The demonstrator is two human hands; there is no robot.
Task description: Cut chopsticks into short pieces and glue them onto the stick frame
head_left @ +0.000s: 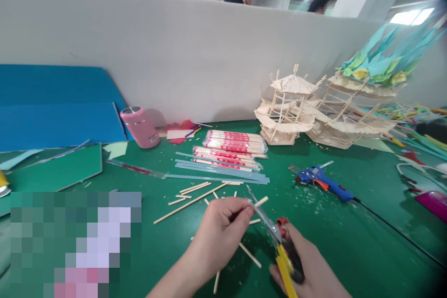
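A: While the left hand (218,228) pinches a thin wooden stick (260,202) near the worktop's (349,242) front edge, the right hand (307,270) is closed round yellow-handled cutters (275,237), blades at the stick.

B: Advice?

A: Keep the blades square to the grain; support the short end.

B: Materials?

A: Pale, slender sticks (192,198) scattered on green matting; wrapped chopstick packs (235,142) and a blue glue gun (323,181) beyond.

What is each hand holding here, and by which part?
The left hand pinches a short wooden stick near its end. The right hand grips scissors by the yellow and red handles, blades at the stick.
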